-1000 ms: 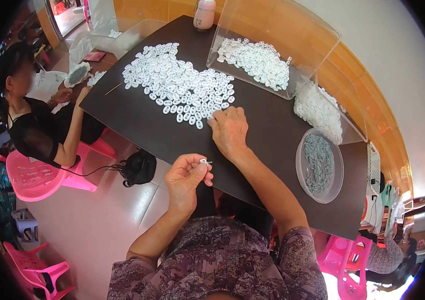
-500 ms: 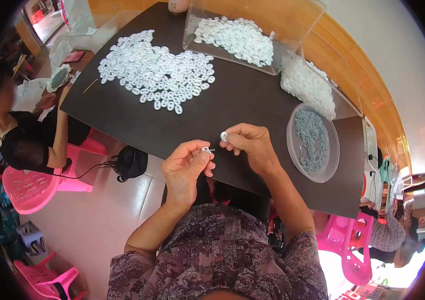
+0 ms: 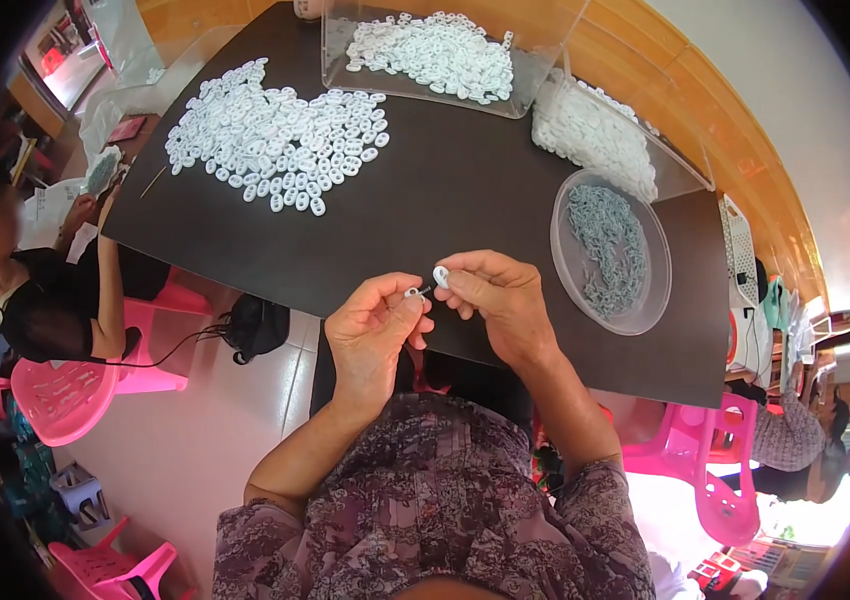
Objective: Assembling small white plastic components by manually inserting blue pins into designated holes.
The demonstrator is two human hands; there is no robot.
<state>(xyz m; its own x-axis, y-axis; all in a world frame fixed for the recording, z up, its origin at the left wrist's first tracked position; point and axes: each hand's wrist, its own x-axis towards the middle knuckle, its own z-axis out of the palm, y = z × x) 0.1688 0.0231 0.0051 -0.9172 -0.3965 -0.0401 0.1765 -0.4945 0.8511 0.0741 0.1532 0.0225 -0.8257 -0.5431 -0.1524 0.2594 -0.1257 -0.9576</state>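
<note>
Close to the table's near edge, my left hand [image 3: 365, 325] pinches a small white plastic piece [image 3: 412, 293] between thumb and fingers. A thin grey rod [image 3: 427, 290] sticks out of it towards the right. My right hand [image 3: 507, 305] is closed on a small white oval piece with holes [image 3: 441, 277]. The rod's tip is right by this oval piece; whether it has entered a hole is too small to tell. On the dark table [image 3: 425, 190] a wide pile of similar white oval pieces [image 3: 270, 135] lies at the far left.
At the back stands a clear bin [image 3: 335, 60] of white pieces, beside a clear bag of white pieces [image 3: 590, 135]. A round clear tub [image 3: 559, 250] on the right holds small grey pieces [image 3: 610, 250]. To the left sits another person [image 3: 55, 290] near a pink chair [image 3: 65, 395].
My two hands have come closer together, so the right hand's oval piece now meets the rod's end. The view has shifted slightly, and the piles appear further left and higher.
</note>
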